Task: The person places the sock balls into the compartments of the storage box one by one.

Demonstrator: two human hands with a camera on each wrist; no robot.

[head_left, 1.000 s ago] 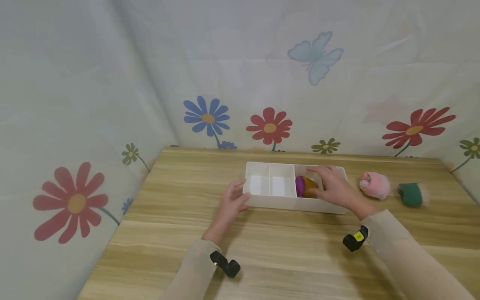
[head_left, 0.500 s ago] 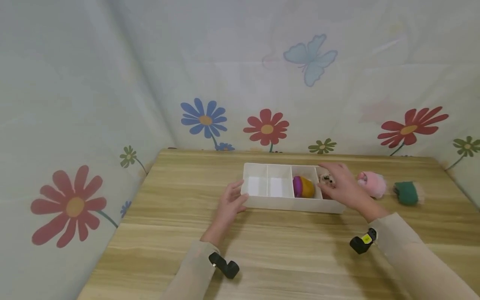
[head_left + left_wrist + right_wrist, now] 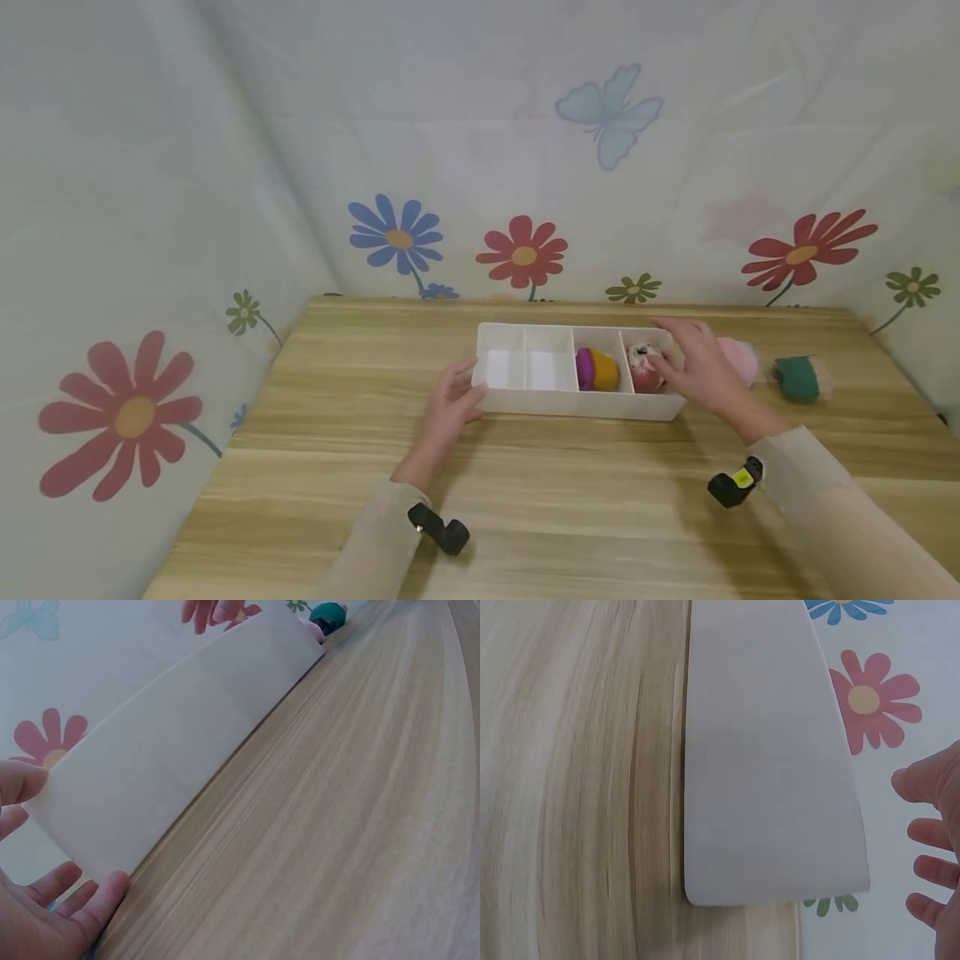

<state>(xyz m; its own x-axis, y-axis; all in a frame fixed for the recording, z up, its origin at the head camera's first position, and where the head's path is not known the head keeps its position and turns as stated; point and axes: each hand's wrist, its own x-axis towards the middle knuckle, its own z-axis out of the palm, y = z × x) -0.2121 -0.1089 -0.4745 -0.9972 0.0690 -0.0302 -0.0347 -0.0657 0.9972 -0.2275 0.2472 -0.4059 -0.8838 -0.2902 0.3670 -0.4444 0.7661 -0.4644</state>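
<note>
A white box (image 3: 581,405) with several compartments in a row stands on the table. Its two left compartments hold nothing. A soft-looking purple and mustard bundle (image 3: 604,372) lies in the third; a red and white bundle with dark specks (image 3: 643,372) lies in the rightmost. My left hand (image 3: 450,400) rests its fingertips against the box's left end, and the left wrist view shows those fingers (image 3: 101,904) low at the corner. Over the right end is my right hand (image 3: 705,371), thumb and fingers apart, nothing between them, beside the red and white bundle.
To the right of the box, a pink bundle (image 3: 741,358) lies partly behind my right hand. Farther right is a green bundle with a beige end (image 3: 798,379). A flower-printed curtain (image 3: 450,125) hangs behind the wooden table (image 3: 540,492).
My right hand has moved right from over the third compartment to the box's right end, and the red and white bundle now shows in the rightmost compartment. The left hand stays at the box.
</note>
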